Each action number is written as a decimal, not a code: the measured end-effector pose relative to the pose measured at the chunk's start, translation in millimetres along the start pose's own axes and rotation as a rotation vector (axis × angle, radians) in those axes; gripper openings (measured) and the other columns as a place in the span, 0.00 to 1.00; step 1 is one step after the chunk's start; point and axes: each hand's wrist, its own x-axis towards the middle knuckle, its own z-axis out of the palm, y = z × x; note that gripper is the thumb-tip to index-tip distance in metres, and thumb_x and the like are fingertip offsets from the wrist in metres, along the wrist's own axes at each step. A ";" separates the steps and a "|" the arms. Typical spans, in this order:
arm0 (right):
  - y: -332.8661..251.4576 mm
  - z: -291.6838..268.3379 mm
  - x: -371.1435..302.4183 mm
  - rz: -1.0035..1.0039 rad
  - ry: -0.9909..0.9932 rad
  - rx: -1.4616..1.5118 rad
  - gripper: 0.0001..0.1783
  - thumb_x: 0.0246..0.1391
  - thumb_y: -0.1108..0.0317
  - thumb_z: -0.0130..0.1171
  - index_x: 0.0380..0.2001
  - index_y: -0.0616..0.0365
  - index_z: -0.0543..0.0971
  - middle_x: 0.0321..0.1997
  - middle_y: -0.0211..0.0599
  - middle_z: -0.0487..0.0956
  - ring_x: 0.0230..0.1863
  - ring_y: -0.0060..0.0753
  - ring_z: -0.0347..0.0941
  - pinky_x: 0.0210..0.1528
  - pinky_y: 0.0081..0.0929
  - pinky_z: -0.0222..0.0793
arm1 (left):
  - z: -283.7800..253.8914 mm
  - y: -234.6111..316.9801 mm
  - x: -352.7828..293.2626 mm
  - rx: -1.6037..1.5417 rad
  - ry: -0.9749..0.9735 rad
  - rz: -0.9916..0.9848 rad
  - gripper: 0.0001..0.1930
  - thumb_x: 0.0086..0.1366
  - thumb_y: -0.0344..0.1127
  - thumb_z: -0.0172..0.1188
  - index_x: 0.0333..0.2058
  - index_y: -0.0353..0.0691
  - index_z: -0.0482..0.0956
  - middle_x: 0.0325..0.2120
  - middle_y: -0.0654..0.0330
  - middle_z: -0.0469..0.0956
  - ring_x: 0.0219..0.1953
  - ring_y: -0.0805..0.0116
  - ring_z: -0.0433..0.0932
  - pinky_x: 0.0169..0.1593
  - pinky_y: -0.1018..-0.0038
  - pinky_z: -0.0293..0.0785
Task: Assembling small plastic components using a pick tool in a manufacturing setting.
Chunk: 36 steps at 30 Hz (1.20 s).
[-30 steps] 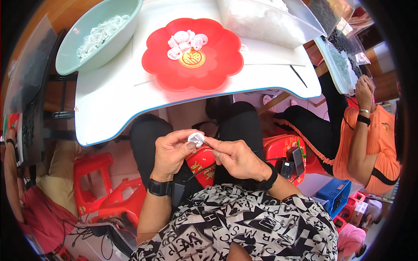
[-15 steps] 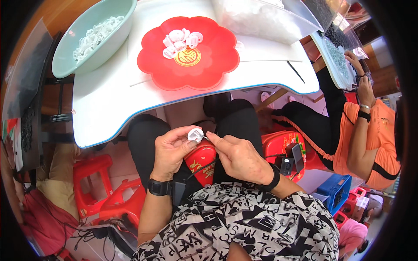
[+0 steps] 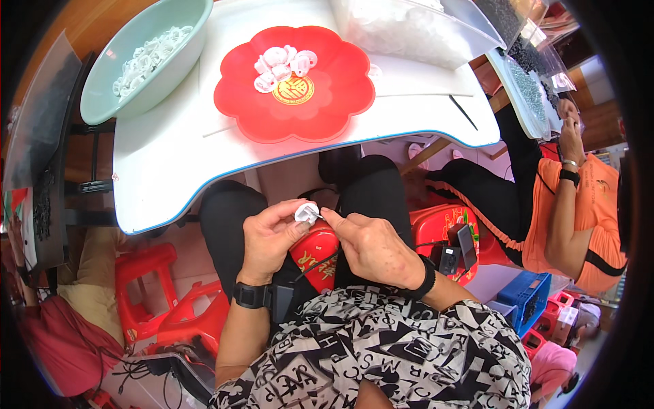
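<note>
Above my lap, my left hand [image 3: 267,240] pinches a small round white plastic part [image 3: 307,212] between thumb and fingers, its hollow side showing. My right hand [image 3: 379,249] is closed beside it, with a thin grey pin-like piece [image 3: 320,217] at the fingertips. That piece meets the right side of the white part; most of its length is hidden. Beyond my hands, a red flower-shaped plate [image 3: 327,112] on the white table carries several similar white parts [image 3: 278,63].
A pale green basin [image 3: 102,102] of white pieces stands at the table's [image 3: 157,170] back left. A clear bin [image 3: 415,37] of translucent pieces is at the back right. A person in orange [image 3: 579,218] works at the right. Red stools [image 3: 146,279] stand at the left.
The white part has tilted slightly in my left hand, and my right fingertips have shifted a little left toward it. The co-worker's far hand at the right has moved down.
</note>
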 end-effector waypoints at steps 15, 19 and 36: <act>-8.5 -5.7 23.1 -0.066 -0.271 -0.319 0.25 0.34 0.79 0.55 0.41 0.76 0.67 0.24 0.55 0.75 0.25 0.49 0.75 0.27 0.36 0.73 | 1.2 -5.8 -1.0 0.324 0.060 0.094 0.14 0.55 0.19 0.59 0.42 0.27 0.76 0.40 0.52 0.77 0.41 0.70 0.76 0.45 0.77 0.74; 8.6 10.5 17.2 -0.027 -0.116 -0.049 0.21 0.43 0.78 0.52 0.45 0.74 0.69 0.24 0.56 0.76 0.27 0.50 0.76 0.28 0.36 0.72 | 2.5 -4.1 1.1 0.143 0.123 0.058 0.14 0.56 0.18 0.59 0.43 0.27 0.75 0.40 0.54 0.77 0.41 0.70 0.76 0.47 0.77 0.74; 3.7 25.2 12.6 0.411 -0.146 0.818 0.21 0.61 0.70 0.40 0.57 0.59 0.67 0.19 0.22 0.70 0.17 0.10 0.59 0.19 0.12 0.56 | -0.5 -8.2 4.5 0.053 0.133 0.138 0.16 0.55 0.18 0.60 0.45 0.27 0.74 0.41 0.53 0.76 0.42 0.69 0.76 0.48 0.75 0.73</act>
